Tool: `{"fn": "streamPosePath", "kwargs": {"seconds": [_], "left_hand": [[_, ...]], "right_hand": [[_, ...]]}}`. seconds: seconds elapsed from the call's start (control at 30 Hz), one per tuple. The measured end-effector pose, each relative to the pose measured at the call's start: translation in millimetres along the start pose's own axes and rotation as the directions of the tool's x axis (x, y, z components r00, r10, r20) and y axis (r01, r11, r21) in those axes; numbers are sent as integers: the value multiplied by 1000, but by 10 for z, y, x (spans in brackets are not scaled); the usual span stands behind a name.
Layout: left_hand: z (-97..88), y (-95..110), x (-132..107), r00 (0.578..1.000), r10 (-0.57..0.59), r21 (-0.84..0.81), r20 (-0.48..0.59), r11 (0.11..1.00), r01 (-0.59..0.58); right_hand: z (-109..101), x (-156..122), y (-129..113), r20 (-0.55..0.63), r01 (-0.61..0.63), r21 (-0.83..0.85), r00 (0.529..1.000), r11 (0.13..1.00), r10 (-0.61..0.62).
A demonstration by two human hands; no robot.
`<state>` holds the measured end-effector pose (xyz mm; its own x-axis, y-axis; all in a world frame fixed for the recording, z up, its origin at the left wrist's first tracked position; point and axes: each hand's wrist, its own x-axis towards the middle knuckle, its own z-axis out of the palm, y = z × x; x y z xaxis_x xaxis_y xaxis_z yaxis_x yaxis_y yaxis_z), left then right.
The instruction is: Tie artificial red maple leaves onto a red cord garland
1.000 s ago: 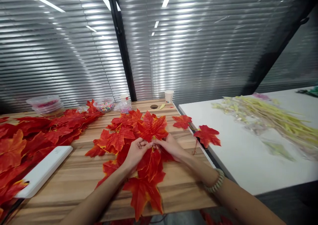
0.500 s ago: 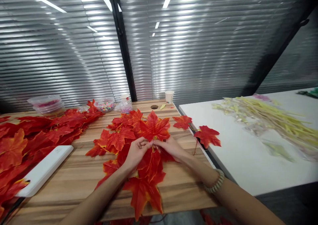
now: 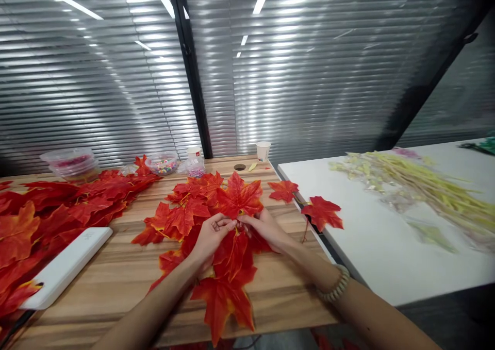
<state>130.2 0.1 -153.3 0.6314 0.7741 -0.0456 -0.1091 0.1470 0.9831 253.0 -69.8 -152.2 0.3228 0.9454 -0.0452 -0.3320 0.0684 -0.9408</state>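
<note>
Red artificial maple leaves (image 3: 240,196) with yellow veins lie in a bunch in the middle of the wooden table. My left hand (image 3: 212,235) pinches at the base of the top leaf, thumb and fingers together. Right beside it, the thumb and fingers of my right hand (image 3: 267,230) close on the same leaf stem (image 3: 242,215). The fingertips of both hands nearly touch, and they partly hide the stem. Below them a red leaf (image 3: 225,302) hangs toward the table's front edge. Two single leaves, one of them a darker red leaf (image 3: 323,212), rest to the right.
A large heap of red leaves (image 3: 83,203) covers the left side, with a white power bank (image 3: 71,267) in front. Bead tubs (image 3: 162,164), plastic boxes (image 3: 73,163) and paper cups (image 3: 263,151) stand along the back. A white table (image 3: 371,236) with yellow strips (image 3: 425,185) adjoins at right.
Almost nothing differs. Both hands keep their pinch at the leaf stem, with only slight finger movement, and the view has shifted a little.
</note>
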Motion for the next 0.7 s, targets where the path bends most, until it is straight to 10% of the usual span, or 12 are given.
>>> {"fn": "streamPosePath", "kwargs": {"seconds": [0.7], "left_hand": [[1, 14, -7, 1000, 14, -4, 18, 1000, -14]], "right_hand": [[3, -9, 3, -30, -23, 10, 999, 1000, 23]]}}
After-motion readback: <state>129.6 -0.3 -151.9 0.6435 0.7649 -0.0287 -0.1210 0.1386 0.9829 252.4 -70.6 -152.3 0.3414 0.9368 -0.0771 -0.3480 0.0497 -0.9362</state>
